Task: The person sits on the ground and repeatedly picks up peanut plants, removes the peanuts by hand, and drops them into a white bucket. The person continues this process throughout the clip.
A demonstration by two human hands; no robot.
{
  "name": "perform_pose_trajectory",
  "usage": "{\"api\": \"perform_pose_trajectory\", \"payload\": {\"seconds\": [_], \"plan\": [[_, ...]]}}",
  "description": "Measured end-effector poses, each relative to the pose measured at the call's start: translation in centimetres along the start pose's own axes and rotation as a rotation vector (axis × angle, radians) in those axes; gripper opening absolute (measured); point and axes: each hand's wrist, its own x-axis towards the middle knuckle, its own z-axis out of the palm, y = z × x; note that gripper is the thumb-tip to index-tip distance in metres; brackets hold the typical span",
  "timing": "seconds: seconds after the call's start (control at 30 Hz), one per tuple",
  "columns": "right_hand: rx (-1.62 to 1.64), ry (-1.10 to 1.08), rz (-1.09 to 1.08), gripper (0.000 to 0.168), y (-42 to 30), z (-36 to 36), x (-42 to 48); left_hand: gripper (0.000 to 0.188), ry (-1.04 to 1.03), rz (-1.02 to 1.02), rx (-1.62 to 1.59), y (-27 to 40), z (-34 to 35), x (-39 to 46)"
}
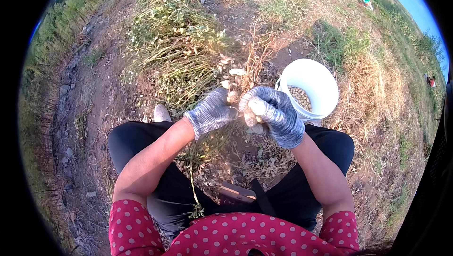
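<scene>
Both hands wear grey knit work gloves and meet in front of my knees. My left hand (215, 110) is closed around a bunch of uprooted peanut plants, roots upward. Thin brown roots (255, 56) rise above the gloves, and peanut pods (233, 79) hang among them beside the left thumb. My right hand (274, 114) is curled at the base of the roots, with a pale pod partly visible between its fingers. Just right of that hand stands a white plastic bucket (320, 79), with unshelled peanuts (300, 98) in its bottom.
A heap of pulled peanut plants (180, 43) lies ahead to the left. Dry grass (375, 93) borders the bucket's right side. Dry leaves (262, 156) litter the soil between my legs, near a low brown object (235, 192). Stones (65, 89) line the far left.
</scene>
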Motion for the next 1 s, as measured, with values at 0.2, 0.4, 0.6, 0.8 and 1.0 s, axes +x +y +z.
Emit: {"api": "perform_pose_trajectory", "payload": {"seconds": [0.2, 0.4, 0.6, 0.8, 1.0], "plan": [[0.315, 0.232, -0.365, 0.027, -1.1, -2.8, 0.1, 0.037, 0.018, -0.067, -0.132, -1.3, 0.2, 1.1], [0.268, 0.156, -0.244, 0.024, -1.0, -3.0, -0.1, 0.039, 0.066, -0.062, 0.012, -0.1, 0.7, 0.3], [-0.687, 0.111, -0.451, 0.025, 1.5, 0.1, 0.4, 0.029, 0.044, -0.071, 0.248, -1.9, 1.1, 0.5], [-0.947, 0.129, -0.441, 0.017, 2.7, 0.0, 0.7, 0.025, -0.002, -0.095, 0.457, -1.9, 1.0, 0.6], [-1.085, 0.102, -0.439, 0.02, 3.4, -0.3, 0.6, 0.017, 0.026, 0.043, 0.53, -1.7, 1.8, 0.2]]}}
